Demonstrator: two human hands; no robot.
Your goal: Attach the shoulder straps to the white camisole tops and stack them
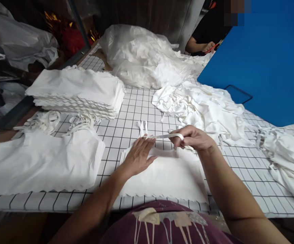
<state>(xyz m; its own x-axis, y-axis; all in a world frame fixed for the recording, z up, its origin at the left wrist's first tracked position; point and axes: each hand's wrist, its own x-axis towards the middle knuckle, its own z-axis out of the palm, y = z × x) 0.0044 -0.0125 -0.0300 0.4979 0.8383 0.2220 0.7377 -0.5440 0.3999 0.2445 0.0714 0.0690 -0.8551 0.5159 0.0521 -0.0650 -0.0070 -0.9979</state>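
Note:
A flat white cloth bag (pixel 169 179) with a scalloped lower edge lies in front of me on the gridded table (pixel 134 112). My left hand (pixel 138 156) presses flat on the bag's upper left part, fingers spread. My right hand (pixel 192 137) pinches the bag's white strap handle (pixel 162 136), which stretches taut from it towards the left hand's fingertips. A second strap (pixel 142 127) lies on the table just beyond.
A tall stack of folded white bags (pixel 81 93) sits at the left, a flat pile (pixel 40 162) nearer me. Loose white bags (pixel 200 105) are heaped at centre right, more at the right edge (pixel 286 159). A clear plastic sack (pixel 142 54) and blue board (pixel 269 64) stand behind. Another person's hand (pixel 209 46) is at the far edge.

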